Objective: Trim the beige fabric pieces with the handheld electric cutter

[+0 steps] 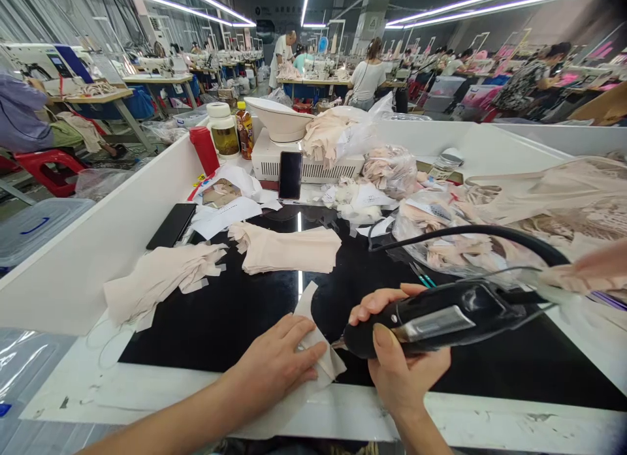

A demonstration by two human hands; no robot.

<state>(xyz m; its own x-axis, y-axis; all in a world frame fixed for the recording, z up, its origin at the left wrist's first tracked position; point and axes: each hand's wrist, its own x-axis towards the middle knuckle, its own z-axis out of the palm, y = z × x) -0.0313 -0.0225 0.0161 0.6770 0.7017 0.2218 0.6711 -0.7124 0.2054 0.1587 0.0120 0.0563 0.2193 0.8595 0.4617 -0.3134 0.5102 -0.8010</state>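
Pressing fabric piece (304, 303) under outstretched fingers of left hand (279, 356); gripping tool (435, 319) in curled fingers of right hand (404, 376). Cannot judge 2 centre-left stacks (291, 249) (159, 279) done or waiting

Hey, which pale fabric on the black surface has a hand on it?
The small piece under the left hand; the middle stack and the leftmost stack farther back lie untouched.

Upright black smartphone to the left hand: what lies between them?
In the head view, a flat stack of pale peach fabric pieces lies on the glossy black work surface between the smartphone and the left hand.
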